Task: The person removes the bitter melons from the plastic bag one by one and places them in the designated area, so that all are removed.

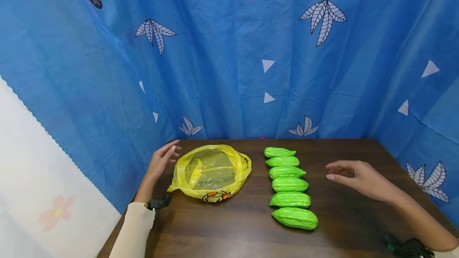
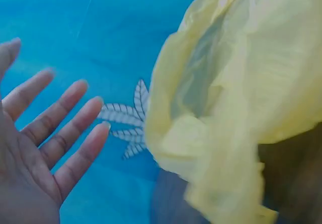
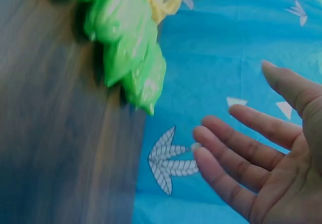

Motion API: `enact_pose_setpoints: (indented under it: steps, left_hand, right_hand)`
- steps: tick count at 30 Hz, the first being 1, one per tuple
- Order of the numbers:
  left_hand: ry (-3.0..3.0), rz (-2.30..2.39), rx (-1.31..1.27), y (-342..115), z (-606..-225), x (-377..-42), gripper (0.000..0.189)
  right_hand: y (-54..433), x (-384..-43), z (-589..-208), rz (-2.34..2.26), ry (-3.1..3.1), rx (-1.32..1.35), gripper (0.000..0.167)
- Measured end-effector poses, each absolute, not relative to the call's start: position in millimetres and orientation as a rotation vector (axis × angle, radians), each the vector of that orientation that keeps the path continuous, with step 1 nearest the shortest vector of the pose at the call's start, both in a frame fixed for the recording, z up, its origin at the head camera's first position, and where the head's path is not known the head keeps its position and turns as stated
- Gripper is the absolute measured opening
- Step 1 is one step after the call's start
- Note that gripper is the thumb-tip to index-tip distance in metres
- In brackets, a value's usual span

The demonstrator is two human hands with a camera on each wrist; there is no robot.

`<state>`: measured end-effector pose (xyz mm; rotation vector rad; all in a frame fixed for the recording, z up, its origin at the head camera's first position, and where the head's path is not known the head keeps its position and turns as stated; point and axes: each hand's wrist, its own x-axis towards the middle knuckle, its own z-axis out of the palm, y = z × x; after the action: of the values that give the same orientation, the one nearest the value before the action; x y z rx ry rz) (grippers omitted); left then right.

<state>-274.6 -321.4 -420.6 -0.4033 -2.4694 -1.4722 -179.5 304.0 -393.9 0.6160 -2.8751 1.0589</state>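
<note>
A yellow plastic bag (image 1: 186, 188) lies on the table with its mouth spread wide, orange and black print on its near side. Just left of it is my left hand (image 1: 160, 163), fingers apart and holding nothing; the left wrist view shows the hand (image 2: 45, 143) beside the bag (image 2: 226, 133) without touching it. Several bright green, ridged vegetables like bitter gourds (image 1: 289, 199) form a column right of the bag. To their right my right hand (image 1: 358, 178) hovers, fingers loosely bent around nothing. In the right wrist view its palm (image 3: 287, 183) faces the gourds (image 3: 126, 43) from a distance.
The dark brown wooden table (image 1: 222, 234) ends at a blue patterned curtain (image 1: 215, 71) along its back and right. A white cloth panel (image 1: 43, 194) hangs at the left. Black wrist straps (image 1: 159, 202) are on both forearms.
</note>
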Motion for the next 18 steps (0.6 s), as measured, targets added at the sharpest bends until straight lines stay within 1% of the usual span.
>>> enact_pose_setpoints:
  steps: [2,4,11,18]
  left_hand:
    - [-2.492,-1.409,-0.430,-318.2,-412.5,-276.9,0.051]
    - [-2.504,-1.374,-0.458,-316.5,-405.2,-280.2,0.057]
    - [-2.517,-1.397,-0.498,-316.5,-395.8,-313.4,0.063]
    - [-2.582,-1.169,-0.437,-303.0,-371.6,-327.5,0.066]
  right_hand:
    - [309.4,-184.7,-388.7,0.993,-2.848,0.583,0.038]
    - [313.9,-190.4,-384.3,0.929,-2.828,0.558,0.040]
    - [325.2,-214.1,-370.5,0.838,-2.776,0.455,0.059]
    - [334.2,-239.4,-357.1,0.799,-2.750,0.361,0.074]
